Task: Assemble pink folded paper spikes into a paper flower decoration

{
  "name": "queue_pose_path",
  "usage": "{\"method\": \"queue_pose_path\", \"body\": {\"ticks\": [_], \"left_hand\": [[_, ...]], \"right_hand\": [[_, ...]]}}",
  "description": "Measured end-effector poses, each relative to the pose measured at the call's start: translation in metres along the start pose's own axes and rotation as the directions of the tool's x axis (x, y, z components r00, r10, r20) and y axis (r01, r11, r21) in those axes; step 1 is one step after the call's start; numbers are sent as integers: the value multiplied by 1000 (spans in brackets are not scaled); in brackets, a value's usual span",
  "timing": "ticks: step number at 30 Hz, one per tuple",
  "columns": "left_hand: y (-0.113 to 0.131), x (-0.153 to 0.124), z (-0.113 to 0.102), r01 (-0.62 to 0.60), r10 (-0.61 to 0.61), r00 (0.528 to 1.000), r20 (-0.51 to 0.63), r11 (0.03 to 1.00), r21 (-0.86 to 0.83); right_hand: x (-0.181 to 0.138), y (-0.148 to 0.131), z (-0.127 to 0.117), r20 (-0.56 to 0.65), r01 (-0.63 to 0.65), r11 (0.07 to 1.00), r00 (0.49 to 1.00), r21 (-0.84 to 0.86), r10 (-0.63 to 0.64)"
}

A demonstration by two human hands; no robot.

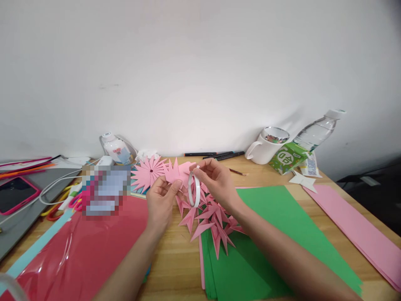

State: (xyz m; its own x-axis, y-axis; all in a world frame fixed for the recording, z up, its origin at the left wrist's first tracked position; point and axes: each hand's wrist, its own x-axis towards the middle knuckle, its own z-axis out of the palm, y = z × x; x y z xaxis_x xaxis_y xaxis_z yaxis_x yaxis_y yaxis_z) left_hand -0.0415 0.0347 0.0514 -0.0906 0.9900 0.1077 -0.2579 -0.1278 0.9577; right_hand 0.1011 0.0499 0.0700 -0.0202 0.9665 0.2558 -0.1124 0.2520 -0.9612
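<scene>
Head view, pink paper (180,170) clamped between left fingers (174,188), white ring (197,191) pinched beneath right fingers (200,175)

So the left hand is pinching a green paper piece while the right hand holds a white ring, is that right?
Not quite: the left hand pinches a pink paper piece, not a green one, as the head view shows; the right hand does hold a white ring.

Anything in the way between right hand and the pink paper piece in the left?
Only the white tape roll, held in the right hand: it hangs at the fingertips, beside the pink paper piece in the left hand. Nothing else visible stands between. Can't tell whether roll and paper touch.
</scene>
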Motion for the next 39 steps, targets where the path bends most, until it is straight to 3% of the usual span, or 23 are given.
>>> {"method": "queue_pose_path", "body": {"ticks": [6, 12, 21, 33, 39], "left_hand": [[2, 0, 3, 73, -63, 992, 110, 993, -88], [3, -1, 4, 109, -91, 986, 140, 986, -128], [5, 1, 6, 92, -88, 995, 47, 991, -101], [-1, -1, 2, 57, -57, 998, 41, 998, -1], [-1, -2, 3, 49, -49, 999, -2, 998, 49]], "right_hand": [[3, -6, -7, 7, 25, 999, 1000, -31, -25], [2, -7, -10, 32, 31, 999, 999, -31, -30], [3, -8, -10, 56, 27, 996, 998, -88, -22], [1, -15, -9, 291, 103, 987, 955, -123, -64], [-3, -18, -8, 306, 93, 990, 950, -107, -56]]}}
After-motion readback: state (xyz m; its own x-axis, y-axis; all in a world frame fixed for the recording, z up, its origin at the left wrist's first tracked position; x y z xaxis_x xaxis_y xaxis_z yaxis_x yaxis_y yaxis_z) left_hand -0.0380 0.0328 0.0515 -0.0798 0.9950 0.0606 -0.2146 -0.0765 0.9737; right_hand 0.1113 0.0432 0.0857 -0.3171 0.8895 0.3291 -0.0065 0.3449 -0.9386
